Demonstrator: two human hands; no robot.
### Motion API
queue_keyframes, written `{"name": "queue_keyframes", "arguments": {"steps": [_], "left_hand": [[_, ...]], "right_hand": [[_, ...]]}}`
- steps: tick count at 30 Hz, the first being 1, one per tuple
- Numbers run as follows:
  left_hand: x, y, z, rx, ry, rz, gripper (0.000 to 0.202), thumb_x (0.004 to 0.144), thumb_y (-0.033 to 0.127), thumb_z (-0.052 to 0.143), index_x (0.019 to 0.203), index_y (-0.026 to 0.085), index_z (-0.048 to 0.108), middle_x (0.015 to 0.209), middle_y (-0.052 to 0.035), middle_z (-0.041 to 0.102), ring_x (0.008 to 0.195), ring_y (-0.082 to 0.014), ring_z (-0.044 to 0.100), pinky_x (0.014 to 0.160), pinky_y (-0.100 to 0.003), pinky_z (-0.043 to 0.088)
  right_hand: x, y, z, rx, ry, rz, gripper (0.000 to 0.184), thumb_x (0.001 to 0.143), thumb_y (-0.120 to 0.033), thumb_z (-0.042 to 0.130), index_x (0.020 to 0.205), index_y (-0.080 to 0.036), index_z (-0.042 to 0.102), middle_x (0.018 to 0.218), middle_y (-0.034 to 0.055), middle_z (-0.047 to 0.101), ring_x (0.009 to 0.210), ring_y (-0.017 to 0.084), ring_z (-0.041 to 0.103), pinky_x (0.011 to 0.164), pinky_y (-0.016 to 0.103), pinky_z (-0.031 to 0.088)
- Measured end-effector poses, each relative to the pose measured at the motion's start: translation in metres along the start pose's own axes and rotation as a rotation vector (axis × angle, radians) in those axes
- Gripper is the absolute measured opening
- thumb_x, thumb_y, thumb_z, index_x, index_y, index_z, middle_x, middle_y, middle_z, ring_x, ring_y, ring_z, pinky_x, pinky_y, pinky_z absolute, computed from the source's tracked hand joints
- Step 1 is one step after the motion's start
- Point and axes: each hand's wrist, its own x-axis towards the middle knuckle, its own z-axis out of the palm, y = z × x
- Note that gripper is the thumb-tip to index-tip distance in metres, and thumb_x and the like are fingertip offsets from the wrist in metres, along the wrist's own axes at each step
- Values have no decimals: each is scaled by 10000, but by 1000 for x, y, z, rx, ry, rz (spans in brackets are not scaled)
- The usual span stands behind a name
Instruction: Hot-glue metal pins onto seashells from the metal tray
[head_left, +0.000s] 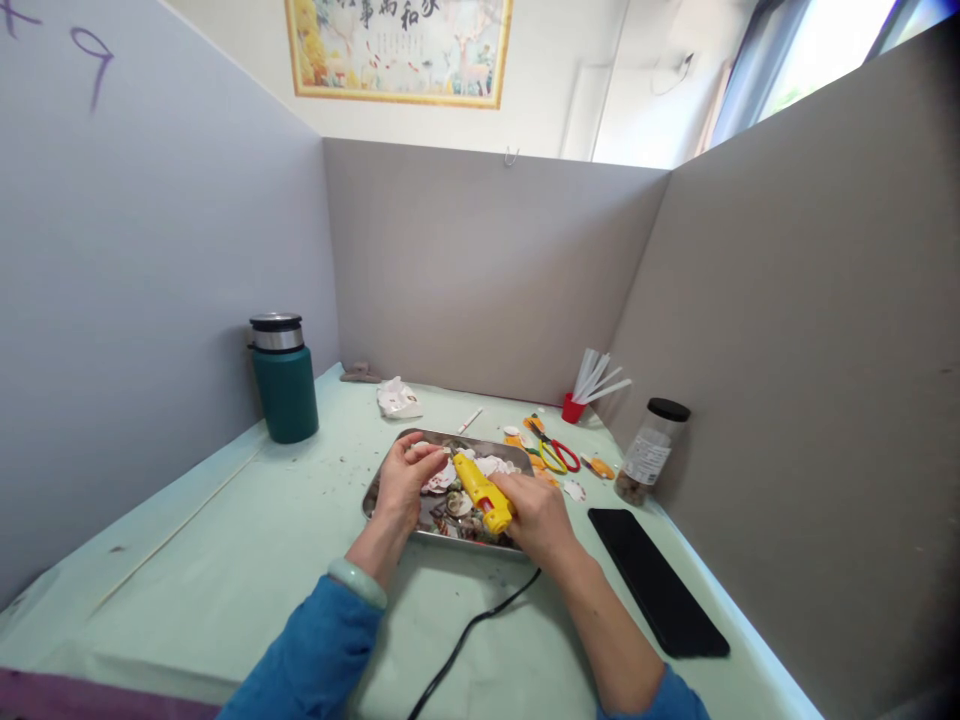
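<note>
A purple "9" [93, 65] is handwritten on the left partition [165, 270], the framed poster [397, 55] above shows Chinese characters including 和 and 家, and the label [646, 461] on the black-lidded jar [640, 488] of brown contents is too small to read. A red cup [574, 409] holds whitish sticks [591, 376], and a metal tray [465, 543] holds pale, flat pieces [493, 466]. Over this tray the right hand [536, 515] is wrapped around a yellow glue gun [477, 488], while the left hand [405, 480] brings thumb and fingers close together near its tip, though whether they pinch anything cannot be told.
</note>
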Motion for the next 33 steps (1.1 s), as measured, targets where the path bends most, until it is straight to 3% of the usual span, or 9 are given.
{"name": "queue_keyframes", "arguments": {"steps": [33], "left_hand": [[-2,0,2,43,29,71,262,861,263,554,1095,145,556,998,-54,619,790,-151,619,682,-334,535]], "right_hand": [[0,2,1,-7,-4,6,195,908,-313,521,979,-150,602,848,13,633,732,135,611,669,311,508]]}}
